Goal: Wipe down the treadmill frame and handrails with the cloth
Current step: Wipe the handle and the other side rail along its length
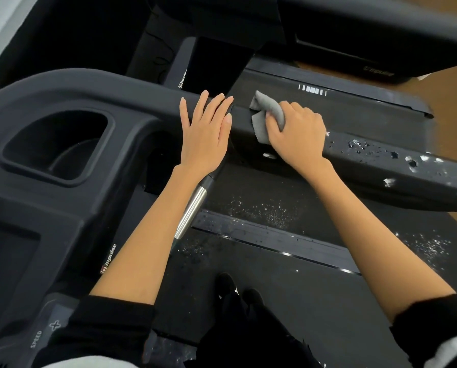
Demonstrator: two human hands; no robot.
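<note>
A black treadmill handrail (397, 166) runs from the console toward the right, its coating chipped with white flecks. My right hand (296, 134) presses a bunched grey cloth (266, 115) onto the top of the rail. Just left of it, my left hand (206, 128) lies flat on the same rail with fingers spread and nothing in it. The dark treadmill console (57, 144) with a cup holder fills the left side.
A silver pulse grip bar (191, 208) slants below my left wrist. The black belt (275, 274) and side rail (270, 237) below carry scattered flakes. My black shoes (235, 290) stand on the belt. A second treadmill (368, 49) sits at the top right on a brown floor (450, 102).
</note>
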